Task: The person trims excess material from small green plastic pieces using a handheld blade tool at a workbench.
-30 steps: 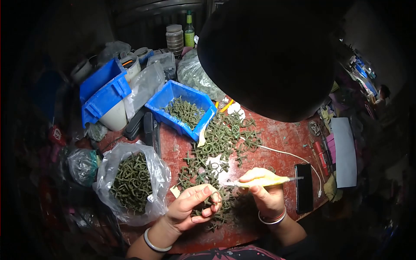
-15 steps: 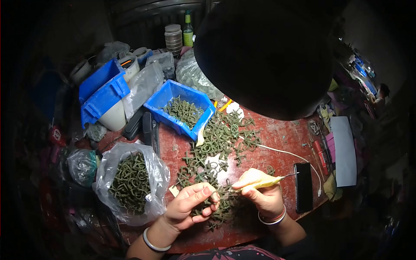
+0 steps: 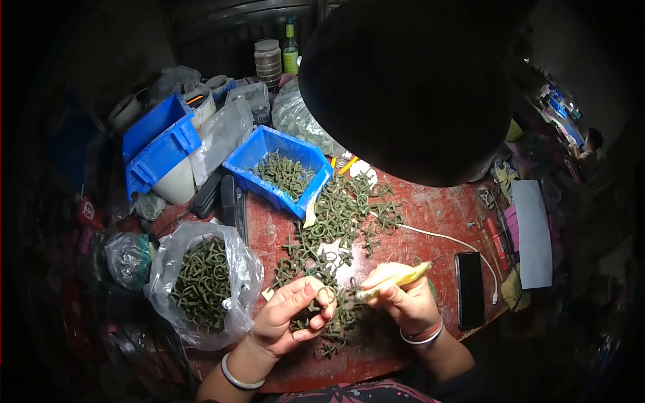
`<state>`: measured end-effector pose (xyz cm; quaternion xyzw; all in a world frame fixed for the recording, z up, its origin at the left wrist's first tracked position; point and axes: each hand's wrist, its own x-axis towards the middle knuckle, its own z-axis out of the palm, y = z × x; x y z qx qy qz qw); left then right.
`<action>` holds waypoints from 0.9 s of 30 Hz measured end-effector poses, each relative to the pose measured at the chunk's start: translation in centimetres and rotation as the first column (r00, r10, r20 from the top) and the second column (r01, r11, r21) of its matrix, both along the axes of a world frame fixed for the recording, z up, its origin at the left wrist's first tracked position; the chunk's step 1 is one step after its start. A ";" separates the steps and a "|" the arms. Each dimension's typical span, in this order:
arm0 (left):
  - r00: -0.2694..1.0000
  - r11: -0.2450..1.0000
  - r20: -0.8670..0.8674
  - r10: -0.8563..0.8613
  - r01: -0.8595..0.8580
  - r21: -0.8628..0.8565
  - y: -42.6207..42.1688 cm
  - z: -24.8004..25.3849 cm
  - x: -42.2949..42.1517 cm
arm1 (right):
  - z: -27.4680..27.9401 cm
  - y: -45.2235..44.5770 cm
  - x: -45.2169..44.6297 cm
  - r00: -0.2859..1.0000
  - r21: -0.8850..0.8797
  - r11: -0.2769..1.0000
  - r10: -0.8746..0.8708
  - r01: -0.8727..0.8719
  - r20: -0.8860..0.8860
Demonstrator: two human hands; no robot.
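My left hand (image 3: 285, 317) is closed, with a small dark-green ring (image 3: 328, 293) pinched between thumb and fingers. My right hand (image 3: 411, 305) grips a slim tool wrapped in yellow (image 3: 405, 275); its thin tip points right and away, blurred. Both hands are close together, a little apart, over a loose heap of green ring-shaped pieces (image 3: 336, 218) on the red table (image 3: 430, 221). Beyond the hands, a blue bin (image 3: 267, 193) contains more such pieces. Left of my left hand, an open clear plastic bag (image 3: 246, 272) is filled with similar ones.
A black phone (image 3: 469, 290) lies right of my right hand, beside a white cable (image 3: 463, 243). A second blue bin (image 3: 161, 144) leans at the back left. A large dark round shape (image 3: 406, 94) blocks the upper middle. Farther right is a white sheet (image 3: 534, 235).
The yellow tool has tilted, its right end rising and its tip swinging away from the phone. My left hand has shifted slightly left, showing the ring more clearly.
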<state>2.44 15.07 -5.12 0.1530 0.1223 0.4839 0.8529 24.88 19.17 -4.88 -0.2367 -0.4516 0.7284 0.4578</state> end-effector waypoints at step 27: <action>0.972 0.999 -0.232 0.032 -0.037 -0.017 -0.2 0.3 0.3 | 1.3 -0.1 0.0 0.989 -0.016 0.989 -0.144 0.145 0.030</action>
